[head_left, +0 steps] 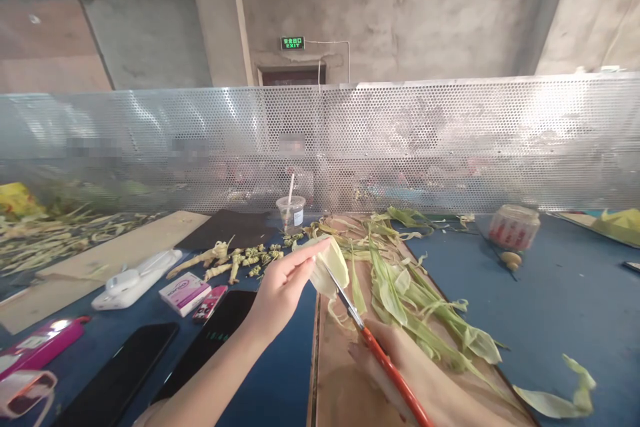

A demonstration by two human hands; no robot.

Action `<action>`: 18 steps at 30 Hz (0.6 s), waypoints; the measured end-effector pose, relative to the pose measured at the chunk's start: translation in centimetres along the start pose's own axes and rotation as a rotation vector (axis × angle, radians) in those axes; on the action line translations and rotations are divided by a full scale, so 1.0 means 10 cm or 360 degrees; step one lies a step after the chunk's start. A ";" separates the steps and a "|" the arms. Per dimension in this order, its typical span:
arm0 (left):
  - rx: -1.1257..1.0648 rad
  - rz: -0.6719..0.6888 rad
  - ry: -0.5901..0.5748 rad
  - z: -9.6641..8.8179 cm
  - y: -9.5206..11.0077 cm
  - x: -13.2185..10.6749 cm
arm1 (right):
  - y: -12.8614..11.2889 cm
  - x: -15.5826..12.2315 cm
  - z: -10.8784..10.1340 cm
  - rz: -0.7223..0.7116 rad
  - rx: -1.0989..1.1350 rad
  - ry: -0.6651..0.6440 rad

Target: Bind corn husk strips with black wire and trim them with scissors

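My left hand is closed on a piece of pale yellow-green corn husk, holding it up over the wooden board with its thumb and fingers. In my right hand is a slim paintbrush with an orange-red handle, a silver ferrule and a dark tip. That tip touches or lies just in front of the husk piece. Loose green and pale husk strips are heaped on the board beyond and to the right of my right hand. Knotted husk pieces lie left of my left hand.
A lidded plastic cup with a straw stands before the perforated metal screen. On the left lie two dark phones, a pink-white box and a white device. A jar stands at right.
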State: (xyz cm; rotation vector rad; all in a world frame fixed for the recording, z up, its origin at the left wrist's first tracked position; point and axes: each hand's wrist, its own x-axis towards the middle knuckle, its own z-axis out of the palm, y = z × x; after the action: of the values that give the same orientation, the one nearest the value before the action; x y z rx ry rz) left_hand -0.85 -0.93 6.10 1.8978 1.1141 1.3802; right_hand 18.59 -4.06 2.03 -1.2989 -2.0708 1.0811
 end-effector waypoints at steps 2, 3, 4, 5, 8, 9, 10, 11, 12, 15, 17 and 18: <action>0.0014 -0.0020 -0.0029 0.01 0.01 -0.01 | -0.01 0.00 0.01 -0.0019 0.0006 0.0015; 0.0018 -0.0028 -0.0044 0.02 0.02 -0.02 | -0.01 0.00 0.02 -0.0028 0.0012 0.0024; 0.0019 -0.0033 -0.0052 0.02 0.02 -0.02 | 0.00 0.01 0.02 -0.0035 0.0018 0.0033; 0.0018 -0.0037 -0.0053 0.03 0.03 -0.03 | 0.01 0.02 0.03 -0.0042 0.0016 0.0048; 0.0003 -0.0036 -0.0043 0.04 0.04 -0.03 | 0.04 0.03 0.05 -0.0071 -0.0033 0.0113; -0.0003 -0.0030 -0.0037 0.04 0.04 -0.02 | 0.05 0.03 0.05 -0.0082 -0.0045 0.0128; -0.0010 -0.0023 -0.0021 0.03 0.04 -0.02 | 0.05 0.02 0.04 -0.0093 -0.0051 0.0127; -0.0019 -0.0013 0.0015 0.01 0.04 0.00 | 0.06 0.01 0.03 -0.0105 -0.0060 0.0113; -0.0028 -0.0001 0.0069 -0.01 0.03 0.01 | 0.06 0.00 0.02 -0.0114 -0.0085 0.0100; -0.0020 0.0044 0.0255 -0.12 0.00 0.08 | 0.07 0.00 0.00 -0.0063 -0.0308 0.0103; 0.0021 0.0051 0.0278 -0.19 -0.02 0.12 | 0.12 0.03 -0.01 0.0039 -0.0535 0.0163; 0.0049 0.0034 0.0253 -0.21 -0.03 0.14 | 0.15 0.05 -0.01 0.0089 -0.0649 0.0189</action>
State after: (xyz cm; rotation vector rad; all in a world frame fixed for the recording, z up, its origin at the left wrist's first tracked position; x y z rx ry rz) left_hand -2.78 0.31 7.26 1.8525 1.1999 1.5569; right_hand 19.23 -3.25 0.88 -1.5758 -2.2482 0.6002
